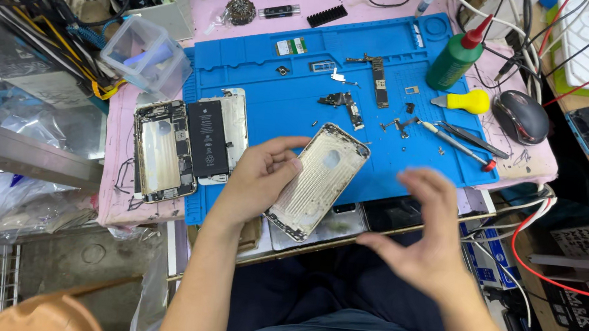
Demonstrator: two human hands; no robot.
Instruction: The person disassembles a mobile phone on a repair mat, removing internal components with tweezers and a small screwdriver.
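Note:
My left hand (256,178) grips the left edge of a bare metal phone housing (320,179), held tilted over the front edge of a blue work mat (271,107). My right hand (428,230) hovers blurred to the right of the housing, fingers apart and holding nothing. Two opened phones (186,142) lie side by side on the mat's left edge, one showing a black battery. Small phone parts, a circuit board (380,81) and loose screws are scattered across the middle of the mat.
A green bottle with a red nozzle (456,57), a yellow-handled tool (468,101), tweezers (473,138), a screwdriver (453,142) and a mouse (520,116) sit at the right. A clear plastic box (145,53) stands at the left. Cables and a red wire (541,272) hang right.

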